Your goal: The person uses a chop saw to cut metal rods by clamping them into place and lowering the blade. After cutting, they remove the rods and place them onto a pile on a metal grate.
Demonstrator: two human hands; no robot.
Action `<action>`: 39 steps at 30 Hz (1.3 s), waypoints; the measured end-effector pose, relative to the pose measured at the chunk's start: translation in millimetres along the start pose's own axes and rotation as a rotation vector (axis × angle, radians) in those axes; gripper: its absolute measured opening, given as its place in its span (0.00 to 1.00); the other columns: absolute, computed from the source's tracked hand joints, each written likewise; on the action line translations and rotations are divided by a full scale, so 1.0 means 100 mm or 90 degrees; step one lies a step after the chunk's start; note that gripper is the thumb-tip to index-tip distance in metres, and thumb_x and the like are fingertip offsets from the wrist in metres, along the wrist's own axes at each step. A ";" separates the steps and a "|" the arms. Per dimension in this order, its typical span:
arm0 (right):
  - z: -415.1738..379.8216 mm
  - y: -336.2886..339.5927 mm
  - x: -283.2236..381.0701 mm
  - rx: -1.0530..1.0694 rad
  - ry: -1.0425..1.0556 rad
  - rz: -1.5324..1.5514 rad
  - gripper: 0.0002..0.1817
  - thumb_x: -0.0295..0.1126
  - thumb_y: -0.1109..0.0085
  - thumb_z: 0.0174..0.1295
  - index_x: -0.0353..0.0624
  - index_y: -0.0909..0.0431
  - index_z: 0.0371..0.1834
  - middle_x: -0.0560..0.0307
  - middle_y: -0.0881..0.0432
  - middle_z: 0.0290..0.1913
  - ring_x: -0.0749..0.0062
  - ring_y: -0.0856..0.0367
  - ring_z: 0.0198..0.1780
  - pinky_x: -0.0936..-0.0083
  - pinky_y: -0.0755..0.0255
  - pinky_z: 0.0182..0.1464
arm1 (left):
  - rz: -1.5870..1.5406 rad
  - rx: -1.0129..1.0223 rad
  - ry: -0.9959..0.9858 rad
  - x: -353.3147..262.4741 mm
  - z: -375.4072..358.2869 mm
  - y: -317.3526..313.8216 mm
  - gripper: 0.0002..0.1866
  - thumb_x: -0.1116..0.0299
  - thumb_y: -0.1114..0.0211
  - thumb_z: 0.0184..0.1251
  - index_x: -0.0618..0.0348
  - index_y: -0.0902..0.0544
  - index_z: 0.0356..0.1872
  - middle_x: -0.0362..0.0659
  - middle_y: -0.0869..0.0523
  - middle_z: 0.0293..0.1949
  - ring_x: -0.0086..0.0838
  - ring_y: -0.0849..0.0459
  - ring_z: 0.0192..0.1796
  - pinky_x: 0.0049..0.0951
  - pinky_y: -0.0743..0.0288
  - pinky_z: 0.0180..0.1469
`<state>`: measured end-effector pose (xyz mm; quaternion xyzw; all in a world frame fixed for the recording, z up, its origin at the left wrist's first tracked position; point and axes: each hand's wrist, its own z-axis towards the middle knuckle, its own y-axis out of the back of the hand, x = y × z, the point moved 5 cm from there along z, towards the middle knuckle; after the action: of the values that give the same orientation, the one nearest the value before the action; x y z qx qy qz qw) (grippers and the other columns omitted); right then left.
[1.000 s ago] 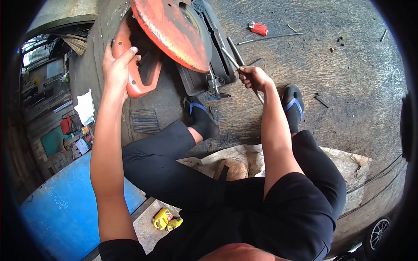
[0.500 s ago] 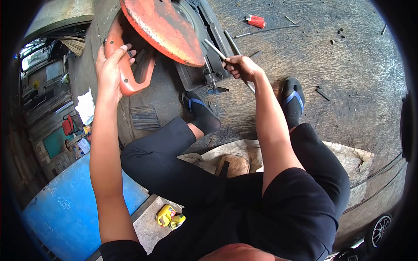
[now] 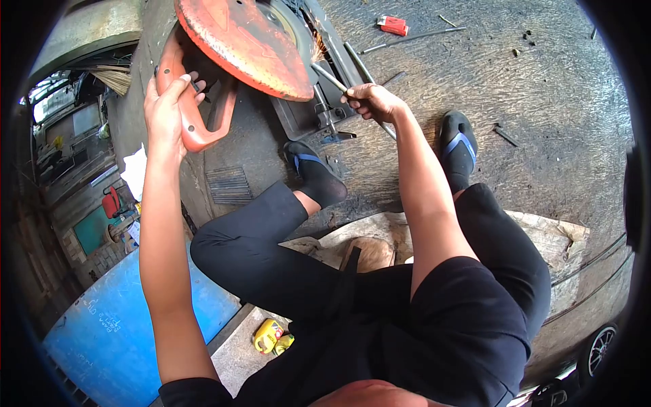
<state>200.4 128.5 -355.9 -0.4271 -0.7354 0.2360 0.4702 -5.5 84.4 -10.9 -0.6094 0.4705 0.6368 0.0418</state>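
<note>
My left hand is wrapped around the orange handle of a chop saw, whose scuffed orange blade guard covers much of the cutting disc. Small orange sparks fly beside the disc. In my right hand is a thin metal rod, pinched near its end, its far end reaching the saw by the disc. A second rod passes beneath that hand. The saw's clamp screw sits on the dark base. The guard hides the cut itself.
A red box, a long rod and a short dark piece lie on the worn floor. My sandalled feet flank the work. Several cut rods lie left, near a blue panel and yellow bottle.
Sparks now show beside the disc where there were none. The saw and both hands appear slightly further left in view, with the grips unchanged.
</note>
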 end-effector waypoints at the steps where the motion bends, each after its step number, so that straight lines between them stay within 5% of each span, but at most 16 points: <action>1: 0.00 0.00 -0.01 0.000 0.000 0.001 0.14 0.41 0.51 0.69 0.45 0.18 0.41 0.75 0.33 0.23 0.86 0.41 0.23 0.85 0.46 0.26 | 0.001 0.000 0.000 0.00 0.00 0.00 0.20 0.73 0.41 0.67 0.64 0.32 0.58 0.52 0.18 0.46 0.35 0.15 0.42 0.32 0.20 0.42; 39: 0.17 0.08 -0.11 -0.076 0.075 -0.046 0.11 0.37 0.34 0.61 0.41 0.15 0.40 0.65 0.22 0.24 0.81 0.29 0.21 0.79 0.36 0.22 | 0.023 -0.008 0.008 -0.02 0.00 -0.01 0.19 0.74 0.42 0.66 0.66 0.30 0.57 0.51 0.18 0.44 0.35 0.14 0.41 0.31 0.19 0.41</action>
<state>190.6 124.7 -374.8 -0.4404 -0.7343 0.1492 0.4946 -4.9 85.8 -10.0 -0.6050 0.4774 0.6367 0.0235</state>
